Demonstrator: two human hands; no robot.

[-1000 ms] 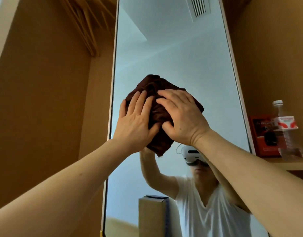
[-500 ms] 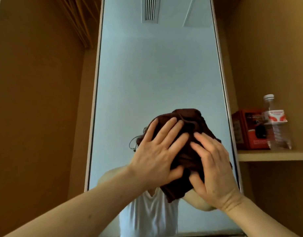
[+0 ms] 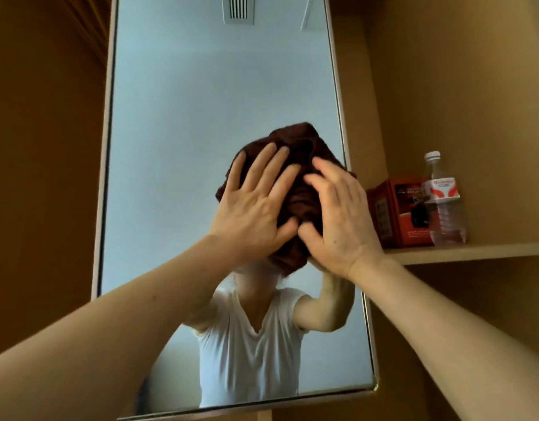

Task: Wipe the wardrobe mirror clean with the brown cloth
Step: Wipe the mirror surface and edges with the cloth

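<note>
Two hands on brown cloth [image 3: 304, 153] against mirror [image 3: 201, 117] | left hand [image 3: 250, 214]: fingers spread, flat | right hand [image 3: 338, 220]: fingers slightly bent, pressing

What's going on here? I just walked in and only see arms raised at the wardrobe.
A person is wiping the wardrobe mirror: the left hand and the right hand press a bunched brown cloth against the glass, near its right edge. A red box and a bottle stand on the shelf beside it.
</note>
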